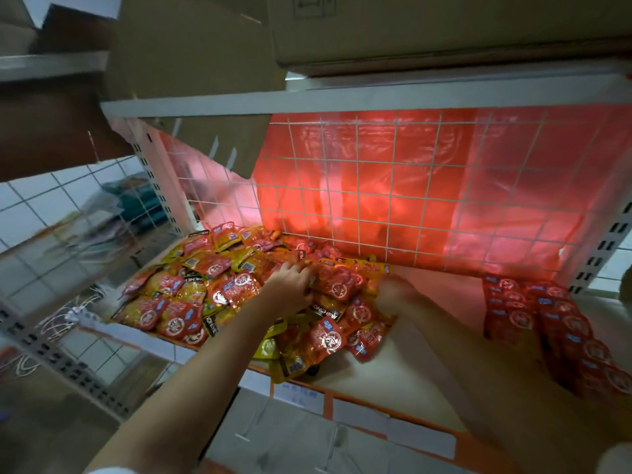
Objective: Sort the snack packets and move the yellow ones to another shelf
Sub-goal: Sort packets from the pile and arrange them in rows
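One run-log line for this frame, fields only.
stage: sorting | left hand: on mixed pile | right hand: blurred, at pile edge | red stack: right side of shelf

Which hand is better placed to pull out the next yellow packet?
Probably the left hand: it rests on the mixed pile with yellow packets beside it. The right hand is blurred at the pile's red edge.

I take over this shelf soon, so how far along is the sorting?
Done: red snack packets lie in neat rows on the shelf's right side. In hand: the left hand and the blurred right hand are in the mixed pile of red and yellow packets. Left: most of that pile. No yellow packets visibly moved elsewhere.
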Demonstrator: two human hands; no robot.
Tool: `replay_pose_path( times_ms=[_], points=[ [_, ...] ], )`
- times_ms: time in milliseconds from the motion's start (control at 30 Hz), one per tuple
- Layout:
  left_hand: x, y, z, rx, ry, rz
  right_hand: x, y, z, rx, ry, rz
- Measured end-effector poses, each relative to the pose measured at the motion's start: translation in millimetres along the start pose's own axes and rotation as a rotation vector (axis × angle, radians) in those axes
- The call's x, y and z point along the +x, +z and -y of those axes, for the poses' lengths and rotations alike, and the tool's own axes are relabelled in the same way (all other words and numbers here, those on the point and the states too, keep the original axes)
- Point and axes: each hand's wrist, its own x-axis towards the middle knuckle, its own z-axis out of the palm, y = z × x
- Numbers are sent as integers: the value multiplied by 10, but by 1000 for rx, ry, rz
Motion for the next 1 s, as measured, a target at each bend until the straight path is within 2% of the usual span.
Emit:
replay_pose_path(
  times_ms=[200, 300, 467, 567, 767, 867, 1000],
  points=[
    [32, -2, 11, 8, 93, -185, 133, 89, -64, 266, 72, -45],
    [0, -26, 20, 98, 118, -272, 118, 88, -37, 472, 131, -143],
    [-60, -126, -4, 45, 40, -360, 120, 61, -1, 613, 149, -152],
    [-121, -220, -79, -179, -57, -359, 104, -29, 18, 697, 160, -245],
    [-338, -347, -337, -1023, -229, -380, -264, -379, -35, 967, 36, -434],
    [-462, -388, -573, -1250, -243, -341, -599, -456, -65, 1228, -66, -423],
    [-627, -410, -903, -1463, -250, -340, -1004, -398, -112, 1459, -134, -356]
  ],
)
